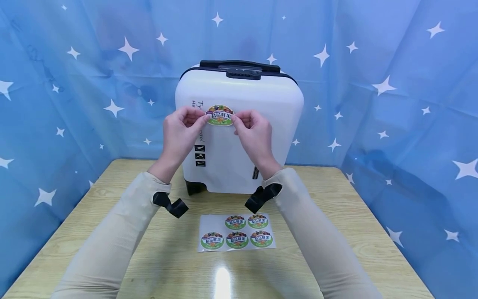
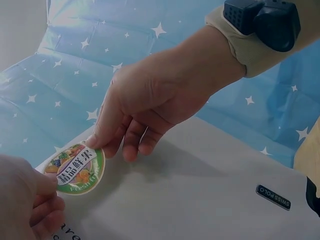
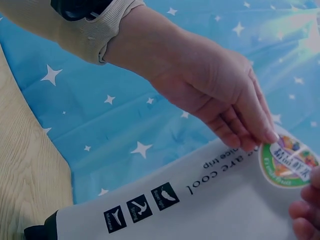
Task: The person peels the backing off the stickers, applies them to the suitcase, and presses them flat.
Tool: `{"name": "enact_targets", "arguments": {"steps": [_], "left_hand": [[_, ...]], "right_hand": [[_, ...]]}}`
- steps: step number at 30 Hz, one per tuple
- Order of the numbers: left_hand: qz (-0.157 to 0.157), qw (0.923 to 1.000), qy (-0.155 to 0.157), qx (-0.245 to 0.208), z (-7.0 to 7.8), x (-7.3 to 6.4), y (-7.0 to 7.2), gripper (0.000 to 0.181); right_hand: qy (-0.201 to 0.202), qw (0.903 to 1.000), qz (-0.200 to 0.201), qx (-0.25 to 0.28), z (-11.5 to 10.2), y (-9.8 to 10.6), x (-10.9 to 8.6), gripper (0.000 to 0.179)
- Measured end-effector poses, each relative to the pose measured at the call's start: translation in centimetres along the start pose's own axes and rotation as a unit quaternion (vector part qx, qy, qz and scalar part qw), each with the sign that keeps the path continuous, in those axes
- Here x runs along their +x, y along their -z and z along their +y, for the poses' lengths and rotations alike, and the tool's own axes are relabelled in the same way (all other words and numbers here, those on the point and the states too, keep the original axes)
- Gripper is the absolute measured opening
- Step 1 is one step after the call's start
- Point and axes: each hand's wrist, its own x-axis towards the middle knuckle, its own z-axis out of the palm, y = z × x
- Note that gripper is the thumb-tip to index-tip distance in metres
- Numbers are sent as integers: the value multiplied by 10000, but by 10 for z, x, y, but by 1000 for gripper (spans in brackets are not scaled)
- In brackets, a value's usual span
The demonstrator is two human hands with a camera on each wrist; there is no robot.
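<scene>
Your left hand (image 1: pixel 180 132) and right hand (image 1: pixel 257 135) pinched the oval sticker (image 1: pixel 219 115) at the near side of the white suitcase (image 1: pixel 229 155); the sticker sheet (image 1: pixel 213 222) lay nearer.

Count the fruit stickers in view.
6: one sticker held between the left hand and the right hand, at the suitcase; on the sheet lying on the table, two stickers in the far row, three stickers in the near row. None seems hidden.

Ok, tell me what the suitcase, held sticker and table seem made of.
Suitcase: probably smooth, satin hard plastic, judging by its even, rounded shell.
Held sticker: paper or plastic film, thin and printed; finish unclear.
Table: glossy wood or laminate, with grain and bright reflection.
</scene>
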Motion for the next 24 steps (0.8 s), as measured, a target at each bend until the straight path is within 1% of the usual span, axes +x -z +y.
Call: {"name": "enact_targets", "arguments": {"steps": [5, 12, 24], "left_hand": [[65, 9999, 27, 96, -2, 2, -1, 20], [98, 9995, 27, 288, -2, 4, -2, 21], [217, 9990, -102, 377, -2, 9, -5, 19]], "right_hand": [[31, 10000, -35, -14, 1, -2, 2, 18], [55, 9999, 54, -78, 2, -4, 4, 18], [237, 9993, 155, -226, 1, -7, 8, 16]]}}
